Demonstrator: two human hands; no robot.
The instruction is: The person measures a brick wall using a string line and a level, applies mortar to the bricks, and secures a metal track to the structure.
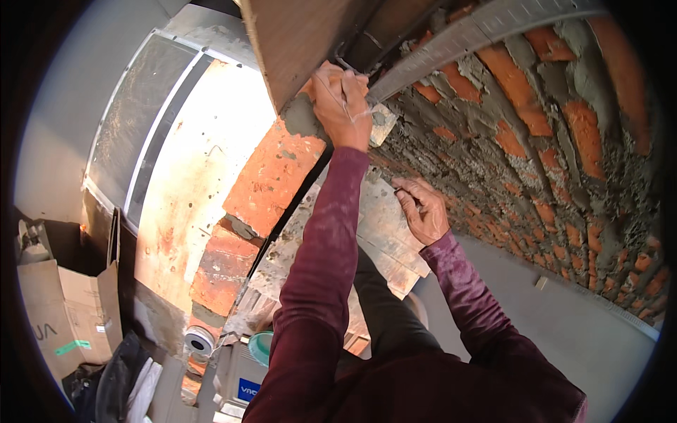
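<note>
My left hand is up at the top of a narrow brick pier, beside a dab of grey mortar. Its fingers are curled, and a thin pale string seems to cross them; what they grip is hidden. Just above the fingertips shows a bent metal rod. Lower and to the right, my right hand is closed, thumb against the bent fingers, over worn planks. Anything in it is too small to make out.
A brick wall with rough mortar fills the right side, crossed by a long metal strip. A wooden board hangs over the pier. At left are a window and cardboard boxes; a tape roll sits low on the pier.
</note>
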